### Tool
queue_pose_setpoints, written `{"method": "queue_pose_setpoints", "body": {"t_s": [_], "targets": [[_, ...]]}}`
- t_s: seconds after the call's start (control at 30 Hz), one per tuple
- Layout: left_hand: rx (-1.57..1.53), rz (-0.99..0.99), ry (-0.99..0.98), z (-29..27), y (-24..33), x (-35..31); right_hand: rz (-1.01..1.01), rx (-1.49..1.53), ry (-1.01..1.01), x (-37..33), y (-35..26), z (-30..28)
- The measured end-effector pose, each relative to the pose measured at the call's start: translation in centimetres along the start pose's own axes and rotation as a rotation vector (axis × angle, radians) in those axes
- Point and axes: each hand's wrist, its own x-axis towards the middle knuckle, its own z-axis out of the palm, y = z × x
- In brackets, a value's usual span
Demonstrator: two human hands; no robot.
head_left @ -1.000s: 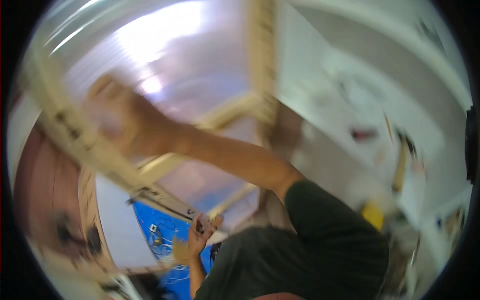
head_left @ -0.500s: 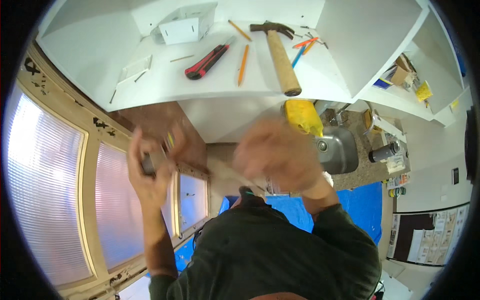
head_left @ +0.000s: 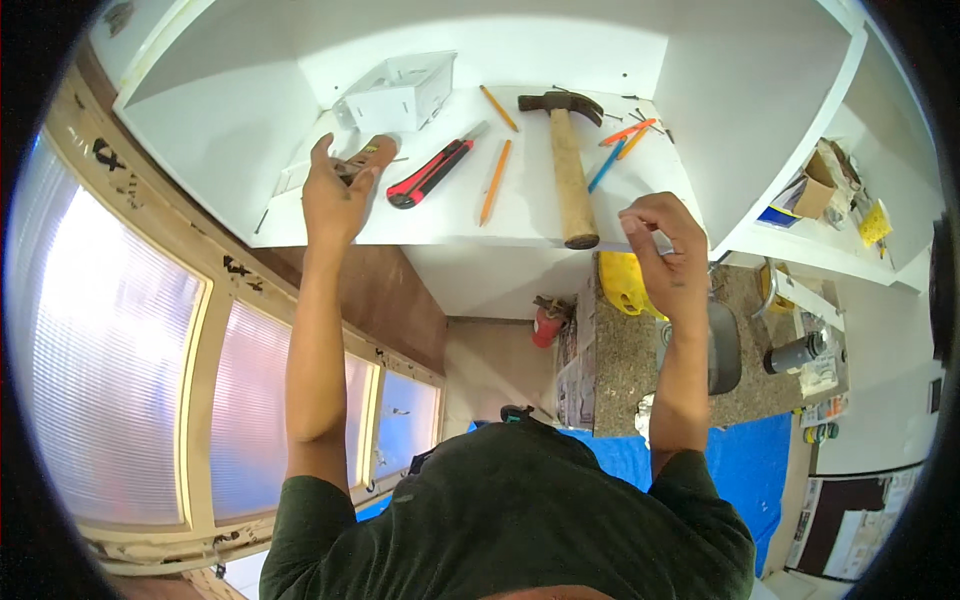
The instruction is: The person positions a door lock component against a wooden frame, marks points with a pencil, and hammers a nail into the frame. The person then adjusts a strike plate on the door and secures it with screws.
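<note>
My left hand (head_left: 337,200) is over the left part of a white shelf (head_left: 440,222), its fingers closed round a small brownish tool (head_left: 374,154) with dark parts and a bit of yellow; its kind I cannot make out. A red and black utility knife (head_left: 430,174) lies just right of it. At the shelf's right front corner hangs my right hand (head_left: 672,250), fingers curled and thumb close to the index tip; whether anything small is pinched there cannot be seen. A claw hammer (head_left: 572,185) with a wooden handle lies left of that hand. Two pencils (head_left: 496,182) lie between knife and hammer.
Behind my left hand stands a white box (head_left: 402,92). Several nails, an orange marker (head_left: 628,133) and a blue marker (head_left: 607,166) lie right of the hammer. Below are a yellow container (head_left: 622,284), a sink (head_left: 722,348) and a fire extinguisher (head_left: 547,326). Ribbed-glass windows (head_left: 110,380) line the left.
My left hand has moved up from below the shelf edge to over the shelf with the tool. My right hand, blurred before, has moved right and up. The view has shifted slightly.
</note>
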Motion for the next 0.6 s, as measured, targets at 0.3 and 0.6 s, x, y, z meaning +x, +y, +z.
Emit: {"method": "queue_pose_setpoints", "body": {"t_s": [0.3,0.6], "targets": [[0.228,0.268,0.158,0.4,0.0,0.1,0.061,0.047,0.015,0.8,0.4,1.0],[-0.255,0.316,-0.377,5.2,14.3,-2.6,-0.065,-0.030,0.131,-0.2,0.3,1.8]]}}
